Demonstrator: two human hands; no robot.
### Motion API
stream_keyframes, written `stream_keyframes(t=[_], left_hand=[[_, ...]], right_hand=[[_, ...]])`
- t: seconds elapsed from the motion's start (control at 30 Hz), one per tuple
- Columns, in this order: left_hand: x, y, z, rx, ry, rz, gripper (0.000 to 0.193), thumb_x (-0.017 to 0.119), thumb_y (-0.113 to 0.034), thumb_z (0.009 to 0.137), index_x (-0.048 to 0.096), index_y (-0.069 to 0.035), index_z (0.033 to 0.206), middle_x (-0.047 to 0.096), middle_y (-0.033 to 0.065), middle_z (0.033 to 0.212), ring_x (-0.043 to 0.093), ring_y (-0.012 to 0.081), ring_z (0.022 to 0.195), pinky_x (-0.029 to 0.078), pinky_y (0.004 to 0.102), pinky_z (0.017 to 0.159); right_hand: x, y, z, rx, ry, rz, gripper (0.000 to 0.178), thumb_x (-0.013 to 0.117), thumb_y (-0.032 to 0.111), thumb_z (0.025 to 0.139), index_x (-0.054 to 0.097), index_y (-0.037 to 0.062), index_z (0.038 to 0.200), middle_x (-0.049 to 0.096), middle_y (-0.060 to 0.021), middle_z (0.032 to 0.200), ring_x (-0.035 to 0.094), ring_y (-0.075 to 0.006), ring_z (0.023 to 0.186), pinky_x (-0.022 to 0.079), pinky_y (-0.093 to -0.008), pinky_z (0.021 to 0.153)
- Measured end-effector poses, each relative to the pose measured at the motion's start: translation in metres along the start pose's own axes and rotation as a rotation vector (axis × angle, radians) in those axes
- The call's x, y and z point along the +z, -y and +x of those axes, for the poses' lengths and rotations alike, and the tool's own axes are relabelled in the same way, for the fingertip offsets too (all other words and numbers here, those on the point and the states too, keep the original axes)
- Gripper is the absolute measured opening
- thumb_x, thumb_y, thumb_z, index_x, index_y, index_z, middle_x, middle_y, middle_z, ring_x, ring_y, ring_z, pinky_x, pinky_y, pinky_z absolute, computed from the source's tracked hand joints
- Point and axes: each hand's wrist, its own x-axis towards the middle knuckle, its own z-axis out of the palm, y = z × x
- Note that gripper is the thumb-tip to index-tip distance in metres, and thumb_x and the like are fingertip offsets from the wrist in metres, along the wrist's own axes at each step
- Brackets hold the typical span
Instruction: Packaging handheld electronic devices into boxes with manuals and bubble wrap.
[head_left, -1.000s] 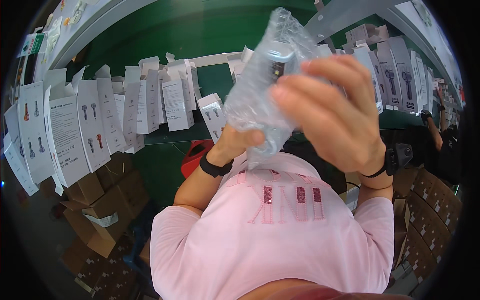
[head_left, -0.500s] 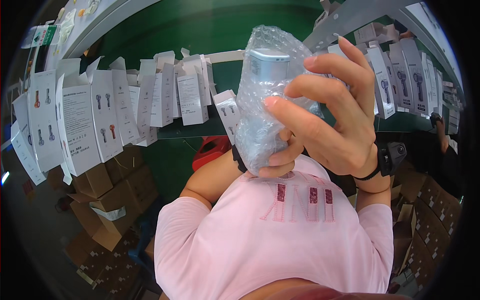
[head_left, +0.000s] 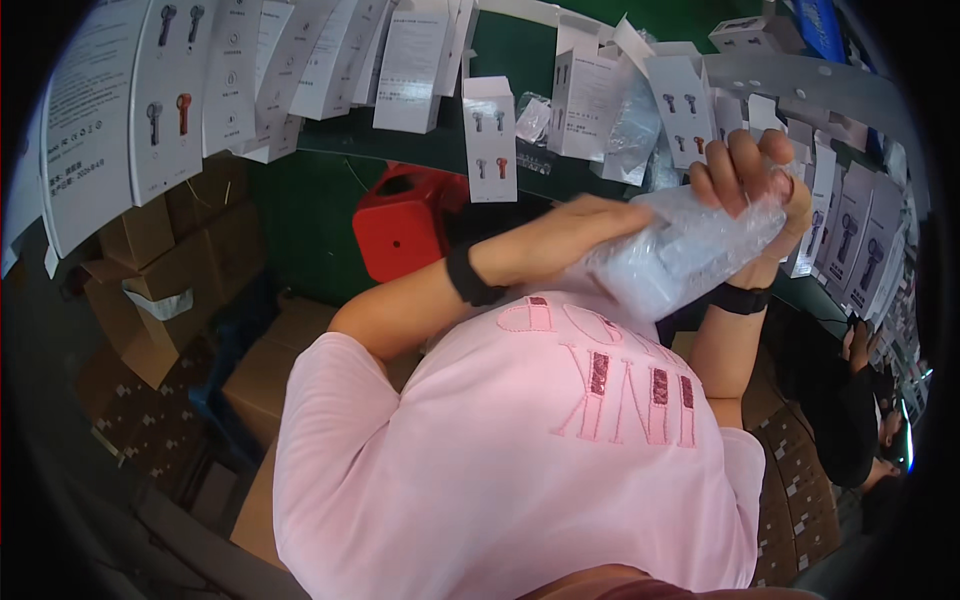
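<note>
A clear bubble-wrap bag (head_left: 680,250) with a pale, boxy item inside lies tilted in front of my chest, held in both hands. My left hand (head_left: 570,235) grips its lower left end, somewhat blurred by motion. Curled fingers of my right hand (head_left: 745,175) hold the upper right end. The bag's wrinkles and blur hide the details of the item. Just beyond the hands, an upright white printed box (head_left: 690,105) stands on the green bench, and a small white box (head_left: 490,140) stands at the bench's near edge.
White printed boxes (head_left: 165,90) line the bench at left, with more white boxes (head_left: 860,240) at right. A red plastic stool (head_left: 395,235) is below the bench edge. Brown cartons (head_left: 150,300) are stacked at left. Another person (head_left: 840,400) in dark clothing is at far right.
The wrapped item has moved down and right, from upright to slanted. My right hand has gone to its upper end, and my left hand now shows at its lower end. The view has shifted right.
</note>
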Motion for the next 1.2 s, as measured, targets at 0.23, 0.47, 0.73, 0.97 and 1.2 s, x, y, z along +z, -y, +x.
stream_keyframes(t=[0.23,0.47,0.73,0.97,1.2], left_hand=[[-0.105,0.067,-0.018,0.280,-1.158,1.103,0.102,0.080,-0.047,0.071,0.029,0.008,0.140,0.040,0.0272,0.133,0.041,0.0401,0.122,0.037,0.0435,0.101],[-0.123,0.068,0.004,0.419,-1.225,1.196,0.085,0.076,-0.016,0.067,0.031,0.004,0.136,0.046,0.0247,0.126,0.046,0.0423,0.115,0.038,0.0447,0.099],[-0.048,0.031,-0.053,1.059,-0.832,0.958,0.086,0.080,-0.021,0.064,0.036,-0.002,0.136,0.042,0.0183,0.129,0.047,0.0373,0.116,0.041,0.0435,0.094],[-0.045,0.027,-0.076,0.771,-0.590,1.330,0.092,0.083,-0.021,0.062,0.037,0.002,0.137,0.052,0.0180,0.125,0.051,0.0288,0.118,0.038,0.0379,0.102],[-0.013,-0.009,-0.045,0.489,-0.170,0.334,0.095,0.067,-0.037,0.072,0.021,0.002,0.146,0.039,0.0143,0.140,0.040,0.0225,0.128,0.029,0.0351,0.108]], right_hand=[[0.015,-0.006,-0.054,0.214,-1.016,-0.001,0.011,0.060,0.016,0.086,0.056,0.0078,0.092,0.047,-0.0037,0.081,0.044,-0.0165,0.069,0.046,-0.0324,0.062],[0.003,-0.033,-0.090,0.312,-0.952,-0.187,0.029,0.072,0.022,0.081,0.054,0.0105,0.101,0.059,-0.0105,0.101,0.064,-0.0263,0.092,0.055,-0.0386,0.077],[0.021,0.004,-0.097,0.431,-0.787,-0.129,0.042,0.066,0.012,0.076,0.047,0.0090,0.112,0.055,-0.0129,0.093,0.061,-0.0302,0.092,0.054,-0.0501,0.087],[0.040,0.047,-0.085,0.011,-0.594,0.065,0.030,0.063,0.013,0.081,0.045,0.0069,0.104,0.043,-0.0057,0.090,0.050,-0.0195,0.084,0.048,-0.0467,0.089],[0.095,0.087,-0.038,0.251,-0.261,-1.027,0.027,0.066,0.017,0.079,0.054,0.0058,0.100,0.058,-0.0048,0.083,0.058,-0.0172,0.063,0.048,-0.0306,0.060]])
